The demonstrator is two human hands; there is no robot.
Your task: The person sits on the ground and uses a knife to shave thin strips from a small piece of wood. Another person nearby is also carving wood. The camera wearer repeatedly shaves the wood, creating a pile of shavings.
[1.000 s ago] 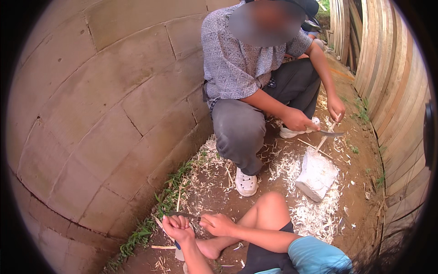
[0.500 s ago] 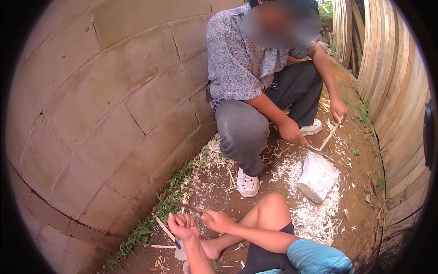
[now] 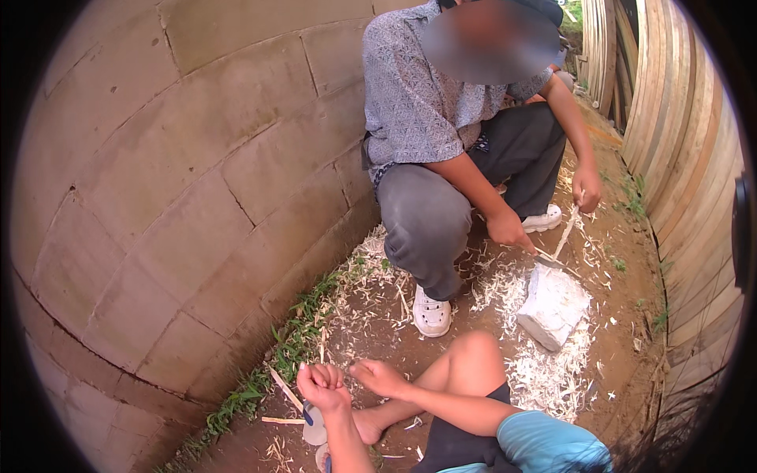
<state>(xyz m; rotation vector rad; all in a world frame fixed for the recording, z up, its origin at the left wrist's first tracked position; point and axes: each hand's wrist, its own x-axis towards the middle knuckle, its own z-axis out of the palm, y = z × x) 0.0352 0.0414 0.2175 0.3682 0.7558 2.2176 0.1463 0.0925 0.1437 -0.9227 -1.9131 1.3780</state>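
Note:
My left hand is closed in a loose fist, palm side up; whatever it grips is too small or hidden to make out. Just to its right, my right hand is curled shut. A dark, thin knife blade showed at these fingers half a second ago, but now it is hardly visible. Opposite me a crouching person holds a curved knife in one hand and a pale wood strip in the other. The blade and strip meet just over a whitish stone block.
Pale wood shavings litter the soil around the block. A block wall rises on the left, with weeds along its foot. Wooden boards stand at right. Thin sticks and a sandal lie beside my left forearm.
My hands have shifted slightly; the dark blade seen between them before has almost vanished from sight. The other person's wood strip has moved slightly against the knife.

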